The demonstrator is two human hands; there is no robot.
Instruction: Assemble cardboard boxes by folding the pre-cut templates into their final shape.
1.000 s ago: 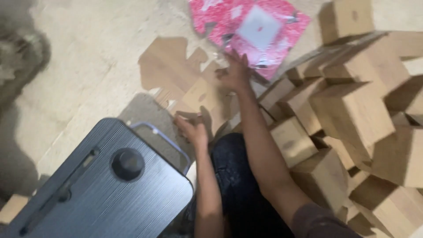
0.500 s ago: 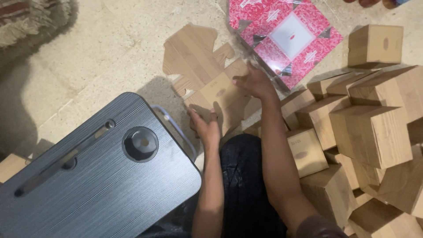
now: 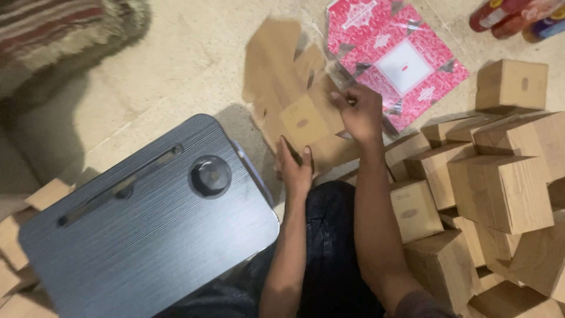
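A flat brown cardboard box blank (image 3: 294, 100) lies unfolded on the beige floor. My left hand (image 3: 295, 168) grips its near edge, fingers curled over the card. My right hand (image 3: 359, 111) holds its right flap, partly lifted, just beside a flat red and white patterned sheet (image 3: 395, 62). Both forearms reach out over my dark-clothed lap.
A dark blue lap table (image 3: 141, 229) with a round knob sits at my left. Several folded brown boxes (image 3: 500, 188) are heaped at the right. A striped rug (image 3: 53, 35) lies top left, bottles (image 3: 518, 16) top right, more boxes (image 3: 23, 235) at the left edge.
The view has shifted, so everything sits lower in the frame. Both hands stayed on the cardboard blank, and my right hand has lifted its flap a little.
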